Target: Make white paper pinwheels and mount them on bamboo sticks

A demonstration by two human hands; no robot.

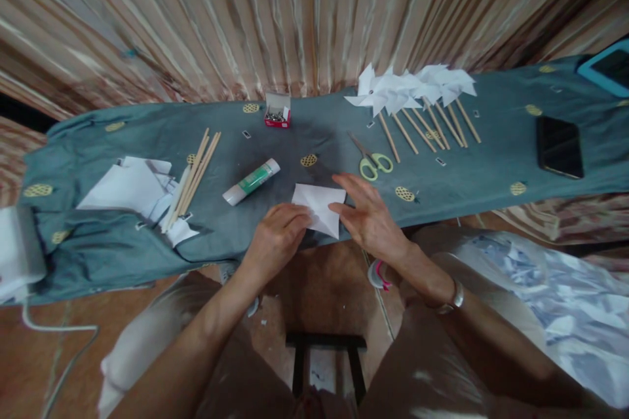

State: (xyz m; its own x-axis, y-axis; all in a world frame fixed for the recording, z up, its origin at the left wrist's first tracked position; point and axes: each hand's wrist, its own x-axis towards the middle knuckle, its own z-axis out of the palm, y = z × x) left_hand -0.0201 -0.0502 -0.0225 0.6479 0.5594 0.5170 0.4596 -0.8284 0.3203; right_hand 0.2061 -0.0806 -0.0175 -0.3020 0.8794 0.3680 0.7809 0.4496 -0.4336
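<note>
A white sheet of paper [322, 204], roughly square, lies near the front edge of the cloth between my hands. My left hand [281, 230] pinches its left side, thumb and fingers together. Over the right edge, my right hand [366, 216] has its thumb and fingers spread apart, the thumb near or on the paper. A green and white glue stick [253, 180] lies to the left. Scissors [372, 160] with green handles rest beyond my right hand. Further back stands an open red box [278, 111] of small metal pins.
Several white paper pinwheels [413, 88] on wooden sticks lie at the back right. Loose sticks [199, 170] and paper pieces [128, 186] are on the left. A black phone [559, 146] and a blue-edged device [607, 69] lie right. A white appliance [19, 252] stands far left.
</note>
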